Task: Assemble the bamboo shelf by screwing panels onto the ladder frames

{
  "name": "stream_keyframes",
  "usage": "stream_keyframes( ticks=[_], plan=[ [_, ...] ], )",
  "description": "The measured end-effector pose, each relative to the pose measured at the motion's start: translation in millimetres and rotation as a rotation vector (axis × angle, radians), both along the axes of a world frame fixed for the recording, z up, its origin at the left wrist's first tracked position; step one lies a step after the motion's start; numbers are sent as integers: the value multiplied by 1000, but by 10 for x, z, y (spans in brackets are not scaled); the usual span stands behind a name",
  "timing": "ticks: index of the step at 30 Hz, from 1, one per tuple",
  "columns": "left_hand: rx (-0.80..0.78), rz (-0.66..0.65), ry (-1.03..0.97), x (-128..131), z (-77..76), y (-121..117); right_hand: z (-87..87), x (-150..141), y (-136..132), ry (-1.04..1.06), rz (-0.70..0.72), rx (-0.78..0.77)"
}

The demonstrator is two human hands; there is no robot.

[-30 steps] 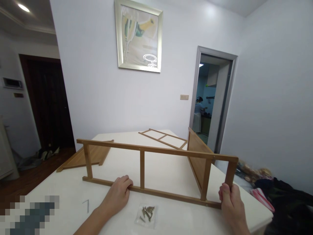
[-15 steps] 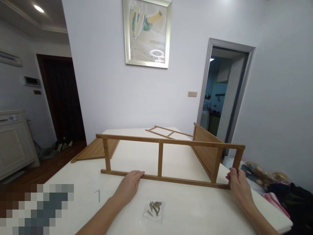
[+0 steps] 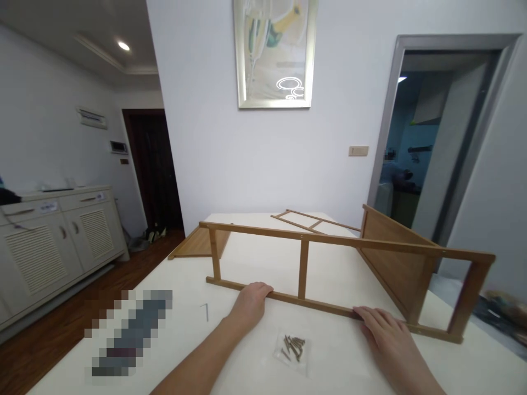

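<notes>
A wooden ladder-like side frame (image 3: 304,269) stands on its long edge across the white table (image 3: 329,367). My left hand (image 3: 252,306) has its fingers curled over the lower rail, left of the middle crossbar. Farther right, my right hand (image 3: 385,332) grips the same rail near the right end, fingers over the top. A wooden panel (image 3: 395,260) stands upright behind the frame's right part, meeting it near a crossbar; whether it is fastened I cannot tell. Between my forearms lies a clear bag of screws (image 3: 293,348). An L-shaped hex key (image 3: 206,311) rests left of my left hand.
Another wooden panel (image 3: 203,244) lies at the table's back left. A second ladder-like frame (image 3: 315,224) lies at the back. A blurred-out dark object (image 3: 135,334) is on the left side. Beyond are a white cabinet (image 3: 66,241) and a doorway (image 3: 411,148).
My right hand has moved from the frame's right end crossbar to the lower rail, farther left. My left hand stays on the rail. The whole view has shifted, with more cabinet showing at left.
</notes>
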State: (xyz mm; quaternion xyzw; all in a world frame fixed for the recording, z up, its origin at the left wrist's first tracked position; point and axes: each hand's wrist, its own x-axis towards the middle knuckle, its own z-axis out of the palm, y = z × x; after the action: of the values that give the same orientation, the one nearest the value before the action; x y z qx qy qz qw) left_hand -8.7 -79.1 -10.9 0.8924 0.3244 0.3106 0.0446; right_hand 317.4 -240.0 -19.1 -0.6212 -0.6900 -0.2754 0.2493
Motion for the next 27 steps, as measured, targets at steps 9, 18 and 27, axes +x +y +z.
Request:
stream_keyframes(
  ticks=[9,18,27],
  plan=[
    [113,75,-60,-61,131,-66,-130,126,-15,33,5,-47],
    [123,340,-99,-347,242,32,11,-25,-51,-28,91,90],
    [-9,596,80,-45,265,665,402,-349,267,-53,267,51]
  ],
)
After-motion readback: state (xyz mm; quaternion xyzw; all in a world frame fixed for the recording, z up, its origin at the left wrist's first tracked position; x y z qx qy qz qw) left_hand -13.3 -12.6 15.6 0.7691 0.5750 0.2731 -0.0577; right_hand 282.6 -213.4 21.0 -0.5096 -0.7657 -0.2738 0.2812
